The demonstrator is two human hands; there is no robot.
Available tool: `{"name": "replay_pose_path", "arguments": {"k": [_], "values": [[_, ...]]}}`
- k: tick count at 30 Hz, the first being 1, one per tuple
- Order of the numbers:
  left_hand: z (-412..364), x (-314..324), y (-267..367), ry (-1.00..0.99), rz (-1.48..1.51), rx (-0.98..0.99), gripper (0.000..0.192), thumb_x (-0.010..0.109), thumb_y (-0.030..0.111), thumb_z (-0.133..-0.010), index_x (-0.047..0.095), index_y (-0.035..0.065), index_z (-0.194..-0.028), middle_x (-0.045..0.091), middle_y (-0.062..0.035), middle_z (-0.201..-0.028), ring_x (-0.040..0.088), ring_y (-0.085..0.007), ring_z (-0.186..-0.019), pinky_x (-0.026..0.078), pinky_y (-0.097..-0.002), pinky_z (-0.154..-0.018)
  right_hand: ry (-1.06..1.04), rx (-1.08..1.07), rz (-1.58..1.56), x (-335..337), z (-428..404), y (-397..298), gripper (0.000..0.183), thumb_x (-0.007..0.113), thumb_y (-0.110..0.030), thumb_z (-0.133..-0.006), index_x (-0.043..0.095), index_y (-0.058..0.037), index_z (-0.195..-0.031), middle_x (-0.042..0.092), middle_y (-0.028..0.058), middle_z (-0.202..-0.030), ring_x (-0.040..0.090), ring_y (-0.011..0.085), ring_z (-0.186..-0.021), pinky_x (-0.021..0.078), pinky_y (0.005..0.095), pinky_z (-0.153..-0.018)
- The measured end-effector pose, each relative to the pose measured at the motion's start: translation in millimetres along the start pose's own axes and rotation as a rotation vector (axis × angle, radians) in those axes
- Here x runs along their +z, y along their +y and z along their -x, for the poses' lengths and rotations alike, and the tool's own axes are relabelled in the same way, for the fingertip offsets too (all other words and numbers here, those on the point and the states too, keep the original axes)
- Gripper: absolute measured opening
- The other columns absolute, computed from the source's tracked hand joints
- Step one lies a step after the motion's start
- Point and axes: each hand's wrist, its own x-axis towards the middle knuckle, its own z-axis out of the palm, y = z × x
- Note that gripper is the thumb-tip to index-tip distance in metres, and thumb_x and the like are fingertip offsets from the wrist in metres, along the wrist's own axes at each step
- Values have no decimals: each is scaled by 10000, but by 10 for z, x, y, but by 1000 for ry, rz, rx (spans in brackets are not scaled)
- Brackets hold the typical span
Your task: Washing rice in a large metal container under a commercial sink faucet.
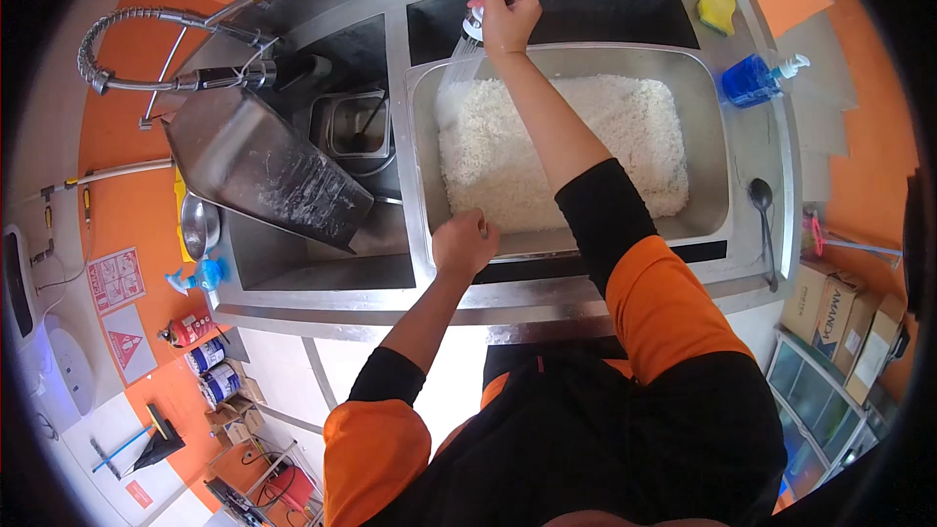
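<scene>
My right hand [510, 15] grips a handheld spray head [473, 23] on a flexible metal hose. Streams of water fall from it into the far left part of a deep rectangular steel pan [706, 124]. White grains that look like rice [629, 124] fill the pan's bottom, with cloudy water over the nearer part. At the pan's near left corner, my left hand [466, 241] has its fingers curled over the rim; its palm side is hidden. The pan sits over the right basin of a steel double sink [512, 313]. My right forearm crosses above the grains.
A large steel container [271, 168] leans tilted in the left basin, near a small metal pan [357, 128]. A spring-hose faucet [168, 80] arches at left. On the right ledge are a yellow sponge [716, 7], a blue soap bottle [752, 82] and a dark spoon [763, 223].
</scene>
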Motion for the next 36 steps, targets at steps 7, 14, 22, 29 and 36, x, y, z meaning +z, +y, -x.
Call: {"name": "replay_pose_path", "arguments": {"k": [7, 14, 22, 29, 36], "values": [[-12, 17, 7, -6, -8, 1, 190, 530, 241, -707, 524, 64, -640, 576, -97, -694, 566, -287, -648, 444, -382, -582, -23, -58, 30, 11, -46, 80, 34, 478, 15, -747, 504, 5, -727, 516, 40, -559, 567, 130, -498, 459, 239, -485], [-12, 24, -6, 34, 1, 32, 176, 533, 230, -706, 523, 64, -649, 579, -94, -701, 568, -284, -653, 448, -381, -587, -97, -125, 107, -297, -154, 147, 19, 519, -20, -709, 519, -6, -696, 525, 24, -522, 576, 106, -480, 431, 219, -444], [3, 30, -18, 47, 4, 30, 168, 539, 223, -706, 528, 67, -645, 580, -90, -693, 575, -275, -642, 451, -377, -582, -373, -43, 218, -826, -386, -26, 17, 526, -25, -735, 528, -8, -735, 535, 19, -583, 563, 83, -538, 438, 209, -497], [-4, 6, 14, 32, -42, 25, 159, 541, 209, -706, 528, 68, -633, 581, -84, -686, 573, -273, -628, 451, -372, -572, -629, -65, 383, -1426, -851, -276, 58, 523, -26, -758, 533, 13, -801, 539, 26, -620, 560, 87, -563, 458, 216, -543], [-5, 23, -5, 55, -8, 23, 152, 544, 205, -701, 535, 68, -636, 578, -82, -673, 572, -273, -622, 451, -370, -569, -795, -39, 592, -1751, -1209, -514, 66, 457, -13, -773, 500, 7, -819, 529, 38, -633, 527, 90, -592, 429, 214, -578]]}}
